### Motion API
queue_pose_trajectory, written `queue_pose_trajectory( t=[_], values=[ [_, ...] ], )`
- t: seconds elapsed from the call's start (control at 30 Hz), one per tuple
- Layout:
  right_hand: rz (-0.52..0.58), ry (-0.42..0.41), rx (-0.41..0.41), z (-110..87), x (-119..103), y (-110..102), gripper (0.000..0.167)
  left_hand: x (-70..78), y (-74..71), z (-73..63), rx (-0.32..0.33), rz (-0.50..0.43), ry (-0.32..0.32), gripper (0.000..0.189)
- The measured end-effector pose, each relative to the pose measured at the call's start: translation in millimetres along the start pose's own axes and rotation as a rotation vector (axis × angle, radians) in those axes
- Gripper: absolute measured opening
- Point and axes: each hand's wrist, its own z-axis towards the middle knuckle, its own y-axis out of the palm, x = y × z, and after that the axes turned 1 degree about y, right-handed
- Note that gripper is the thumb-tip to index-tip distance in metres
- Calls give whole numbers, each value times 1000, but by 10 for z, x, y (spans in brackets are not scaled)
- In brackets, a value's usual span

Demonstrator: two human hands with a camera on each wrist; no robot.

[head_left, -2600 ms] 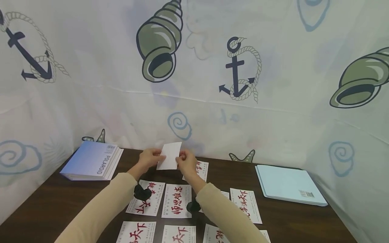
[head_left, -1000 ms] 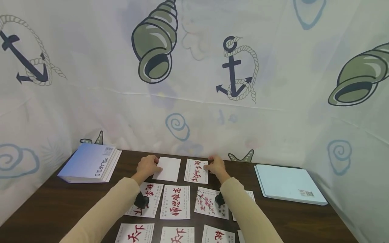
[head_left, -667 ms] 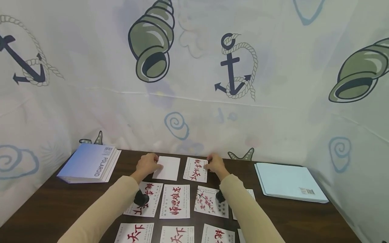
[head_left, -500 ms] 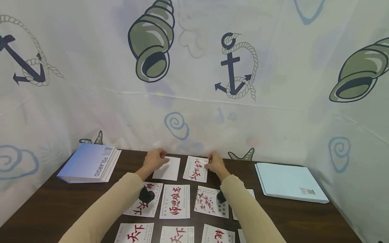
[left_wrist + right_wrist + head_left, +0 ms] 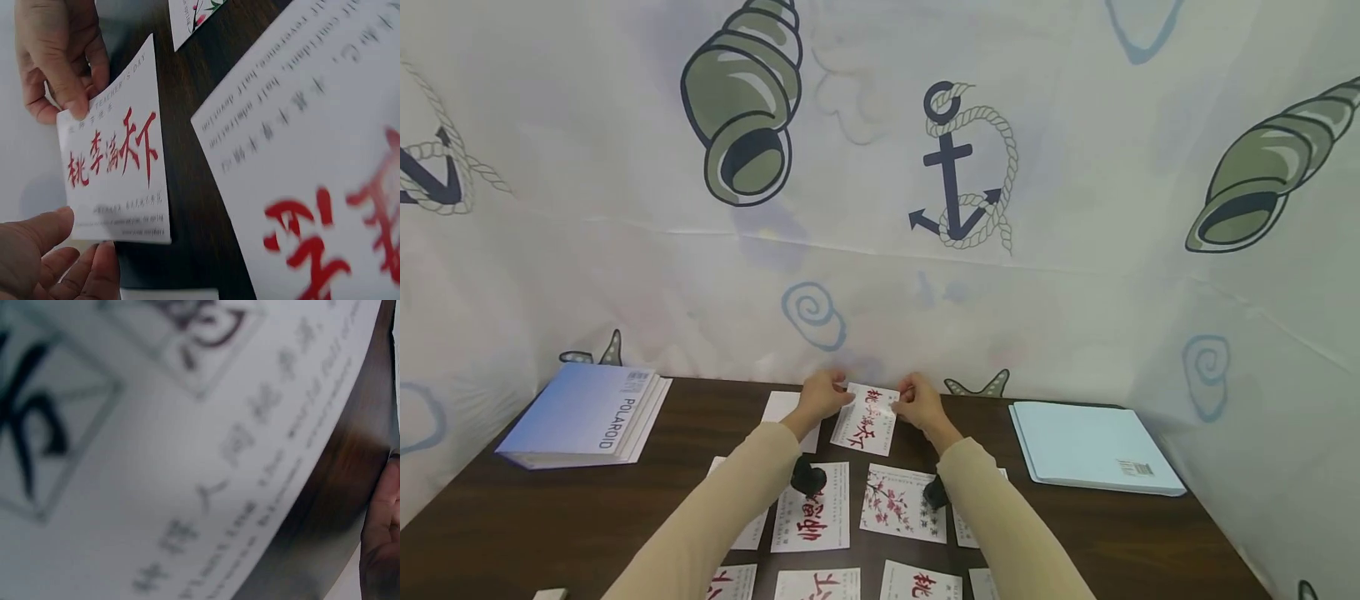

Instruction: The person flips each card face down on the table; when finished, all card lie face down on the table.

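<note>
Both hands are at a white card with red calligraphy [image 5: 867, 419] near the back of the table. My right hand [image 5: 920, 406] pinches its upper right corner between thumb and fingers. At the upper left corner, my left hand [image 5: 822, 396] has its thumb on the edge and fingers behind. The left wrist view shows the card [image 5: 115, 153] slightly bowed between the right hand [image 5: 59, 59] and the left hand [image 5: 56, 256]. A blank white card [image 5: 780, 406] lies partly under the left hand. In the right wrist view, the right hand [image 5: 382, 519] is only partly visible.
Several printed cards lie in rows nearer me, among them a plum-blossom card [image 5: 901, 504] and a red-lettered card [image 5: 811, 508]. A blue Polaroid album [image 5: 580, 412] sits at the left and a pale blue album [image 5: 1093, 446] at the right. A patterned curtain [image 5: 865, 317] hangs behind.
The blank card was held up, then laid face-down on the table. My left hand has let go of it and moved right to the red-lettered card, which is now tilted between both hands.
</note>
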Motion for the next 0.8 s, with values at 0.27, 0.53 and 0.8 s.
queue_pose_trajectory(
  t=[0.27, 0.53, 0.8],
  values=[
    [-12, -11, 78, -10, 47, 57, 23, 246, -28, -173, 83, 28, -67, 25],
    [-155, 27, 159, -208, -162, 212, 24, 269, -98, -196, 62, -141, -90, 23],
    [-70, 16, 2, -456, -358, 485, 38, 394, -167, -205, 49, -128, -61, 24]
  ],
)
